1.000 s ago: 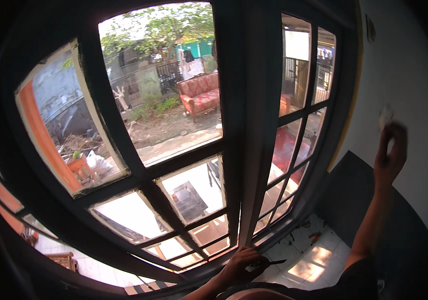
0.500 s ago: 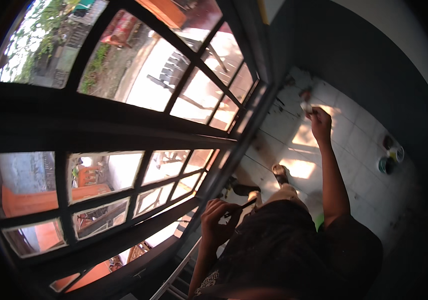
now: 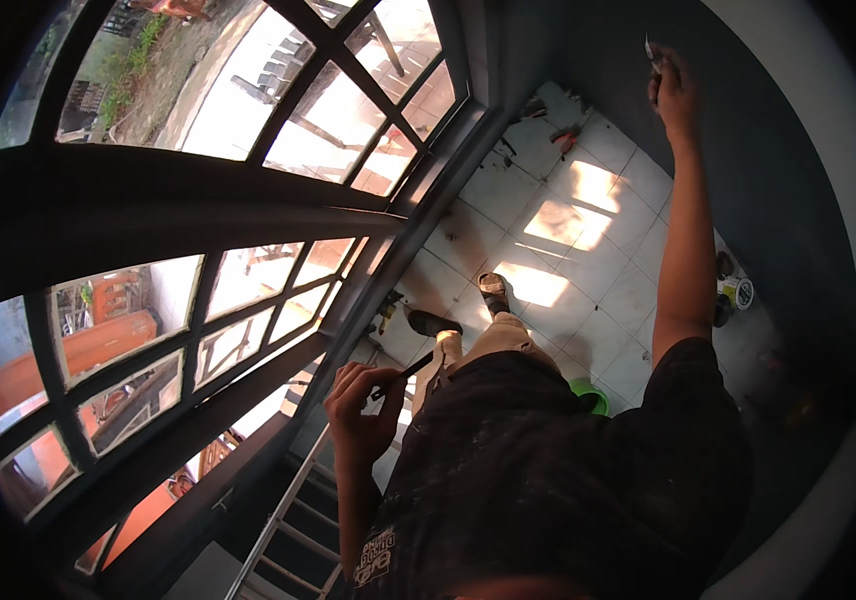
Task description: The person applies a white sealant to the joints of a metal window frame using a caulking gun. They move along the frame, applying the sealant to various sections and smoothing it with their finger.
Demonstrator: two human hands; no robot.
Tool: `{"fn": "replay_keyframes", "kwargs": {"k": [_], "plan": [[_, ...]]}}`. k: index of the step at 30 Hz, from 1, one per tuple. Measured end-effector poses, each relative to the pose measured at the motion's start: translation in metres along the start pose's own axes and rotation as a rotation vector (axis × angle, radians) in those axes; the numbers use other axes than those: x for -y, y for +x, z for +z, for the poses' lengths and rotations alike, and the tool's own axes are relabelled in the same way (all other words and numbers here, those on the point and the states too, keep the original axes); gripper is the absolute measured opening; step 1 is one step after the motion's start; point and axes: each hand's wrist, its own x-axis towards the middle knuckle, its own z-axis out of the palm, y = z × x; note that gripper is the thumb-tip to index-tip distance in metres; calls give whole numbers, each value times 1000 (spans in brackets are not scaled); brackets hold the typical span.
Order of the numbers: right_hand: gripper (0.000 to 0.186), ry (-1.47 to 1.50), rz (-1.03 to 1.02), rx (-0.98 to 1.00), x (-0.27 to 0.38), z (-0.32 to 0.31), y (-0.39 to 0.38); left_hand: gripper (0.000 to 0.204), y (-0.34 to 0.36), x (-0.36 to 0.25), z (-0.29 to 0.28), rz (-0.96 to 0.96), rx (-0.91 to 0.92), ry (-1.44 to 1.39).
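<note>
My right hand (image 3: pixel 675 95) is stretched far out toward the dark wall, its fingers closed round a small tool with a pale, pointed tip (image 3: pixel 650 50). The exact kind of this tool is too small to make out. Low in front of the windows, my left hand (image 3: pixel 363 405) grips a thin dark strip (image 3: pixel 407 373), which slants up to the right and seems to have a small hole near its lower end. Neither hand touches the window frame or the wall as far as I can see.
Dark-framed glass windows (image 3: pixel 208 170) fill the left side. A metal ladder (image 3: pixel 283 500) leans below my left arm. On the white tiled floor (image 3: pixel 628 290) stand a green bucket (image 3: pixel 588 397) and a pale tub (image 3: pixel 741 292); an orange-handled tool (image 3: pixel 565 138) lies near the far corner.
My right hand has swung up and away over the floor to the dark wall, still with its small tool. My view has shifted right, and the left hand keeps hold of the dark strip.
</note>
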Motion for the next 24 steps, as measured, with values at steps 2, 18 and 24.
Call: {"fn": "replay_keyframes", "kwargs": {"k": [2, 18, 24], "plan": [[45, -356, -310, -136, -5, -14, 41, 15, -8, 4, 2, -61, -49, -14], [47, -718, -573, -387, 99, -39, 117, 8, -32, 36, -8, -128, -210, -40], [39, -472, -753, -99, 77, -59, 158, 9, -40, 30, -10, -168, -183, -60]]}}
